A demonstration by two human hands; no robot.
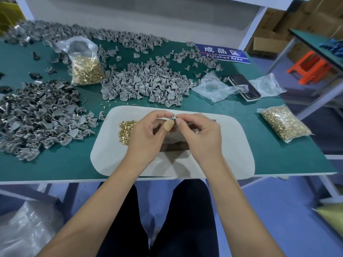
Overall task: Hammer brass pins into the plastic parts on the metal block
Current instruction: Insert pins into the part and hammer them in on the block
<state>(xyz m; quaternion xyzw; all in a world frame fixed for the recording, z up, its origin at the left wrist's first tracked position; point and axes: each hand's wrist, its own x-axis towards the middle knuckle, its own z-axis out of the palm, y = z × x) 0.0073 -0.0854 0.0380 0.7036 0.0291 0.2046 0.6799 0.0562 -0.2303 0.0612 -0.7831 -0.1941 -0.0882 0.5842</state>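
Clear crinkly bag (85, 68) of brass pins, loose brass pins (126, 129) on white pad (232, 141), left hand (148, 134) and right hand (200, 134) pinching one small grey plastic part (173, 118) (metal block (174, 143) mostly hidden below), grey parts heaped (144, 84) behind.

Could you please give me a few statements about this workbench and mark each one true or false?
1. Both hands, left hand and right hand, pinch a small grey part above the white mat. True.
2. Loose brass pins lie on the mat beside the left hand. True.
3. The phone lies at the table's left end. False: it lies on the right.
4. The right hand holds a hammer. False: no hammer is visible.
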